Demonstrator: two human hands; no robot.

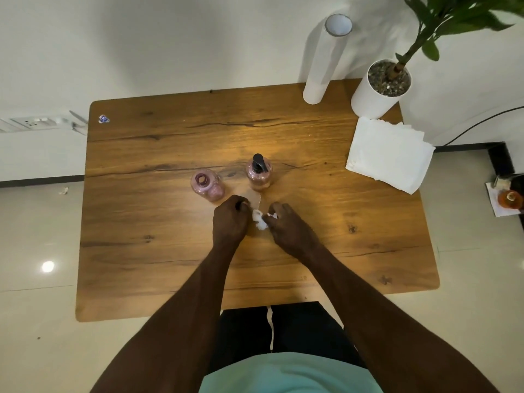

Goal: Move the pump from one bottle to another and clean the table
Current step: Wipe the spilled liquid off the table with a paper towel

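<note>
Head view, looking down on a wooden table [170, 251]: both hands meet near its middle, left hand [230, 219] curled into a fist and right hand [283, 222] with fingers bent, pinching a small crumpled white tissue [259, 221] between them, just above a wet smear [255, 199] on the wood. Beyond the hands stand two clear pink bottles, well apart from each other: the right bottle [258, 177] carries the black pump [258, 161], the left bottle [207, 185] is open-necked. Far right corner holds a stack of white paper napkins [388, 154], a white paper roll [323, 61] and a white potted plant [380, 89].
</note>
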